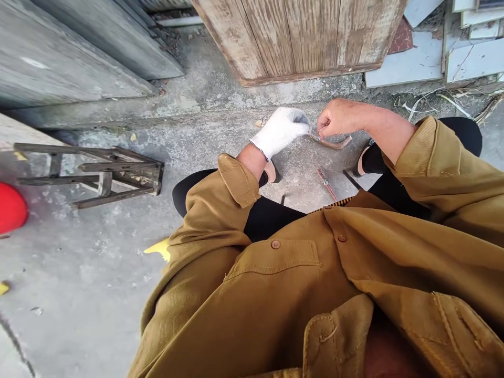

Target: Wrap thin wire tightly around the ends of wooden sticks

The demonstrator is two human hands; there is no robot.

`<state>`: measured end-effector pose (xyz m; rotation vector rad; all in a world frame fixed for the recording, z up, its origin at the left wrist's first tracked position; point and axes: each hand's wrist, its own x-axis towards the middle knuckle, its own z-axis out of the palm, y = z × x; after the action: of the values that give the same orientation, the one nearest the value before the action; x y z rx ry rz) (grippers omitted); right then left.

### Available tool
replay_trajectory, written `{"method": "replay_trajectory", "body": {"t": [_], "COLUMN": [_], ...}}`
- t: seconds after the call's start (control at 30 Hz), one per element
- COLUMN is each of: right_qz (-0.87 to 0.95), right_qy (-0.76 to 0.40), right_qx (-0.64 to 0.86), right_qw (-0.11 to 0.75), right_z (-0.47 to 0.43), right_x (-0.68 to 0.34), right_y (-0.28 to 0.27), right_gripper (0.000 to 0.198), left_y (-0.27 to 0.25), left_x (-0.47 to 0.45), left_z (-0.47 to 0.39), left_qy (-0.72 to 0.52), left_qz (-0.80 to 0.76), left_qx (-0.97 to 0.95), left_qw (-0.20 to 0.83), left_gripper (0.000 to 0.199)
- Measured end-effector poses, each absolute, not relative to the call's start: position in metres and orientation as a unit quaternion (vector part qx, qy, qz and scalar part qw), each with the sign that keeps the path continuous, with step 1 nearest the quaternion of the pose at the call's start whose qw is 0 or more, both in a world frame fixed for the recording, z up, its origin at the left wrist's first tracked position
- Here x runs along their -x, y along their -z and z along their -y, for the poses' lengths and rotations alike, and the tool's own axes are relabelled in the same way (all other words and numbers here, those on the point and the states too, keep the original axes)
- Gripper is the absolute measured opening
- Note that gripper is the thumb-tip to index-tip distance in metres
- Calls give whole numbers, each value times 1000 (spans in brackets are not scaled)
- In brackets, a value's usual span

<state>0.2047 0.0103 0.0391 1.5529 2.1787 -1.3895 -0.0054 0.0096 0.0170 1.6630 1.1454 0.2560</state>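
The gloved left hand [281, 128] is pressing its fingers together by one end of a bent rod [336, 143]; the bare right hand [340, 118] is bunching its fingers just beside it, and I cannot tell what either is pinching. With the rod lying right at both hands, the work is looking under way, nothing showing as finished. Near the shoes [271, 172], a reddish tool [327, 185] is lying, not blocking. Farther off, a wooden stool [126, 168] is resting leftward; a wooden panel [293, 37] is limiting room ahead.
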Motion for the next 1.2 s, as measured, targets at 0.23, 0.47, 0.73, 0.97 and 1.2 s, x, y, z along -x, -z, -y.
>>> {"method": "replay_trajectory", "body": {"t": [0.23, 0.47, 0.73, 0.97, 1.2], "right_qz": [-628, -540, -649, -721, -734], "right_qy": [442, 523, 486, 403, 400], "right_qx": [-637, -629, -563, -557, -547], "right_qw": [-59, -196, -161, -86, -49], "right_z": [-8, 0, -4, -4, -3], "right_x": [-194, -189, -200, -201, -199], "right_y": [-28, -20, -41, -51, -54], "right_gripper": [8, 21, 10, 12, 14], "left_y": [-19, 0, -8, -24, -24], "left_x": [3, -1, 3, 5, 6], "left_z": [-2, 4, 8, 8, 8], "left_qy": [-154, -221, -225, -195, -191], "left_qz": [-484, -485, -477, -475, -475], "left_qx": [-722, -686, -611, -546, -570], "left_qw": [470, 495, 591, 662, 643], "left_gripper": [6, 4, 7, 12, 10]}}
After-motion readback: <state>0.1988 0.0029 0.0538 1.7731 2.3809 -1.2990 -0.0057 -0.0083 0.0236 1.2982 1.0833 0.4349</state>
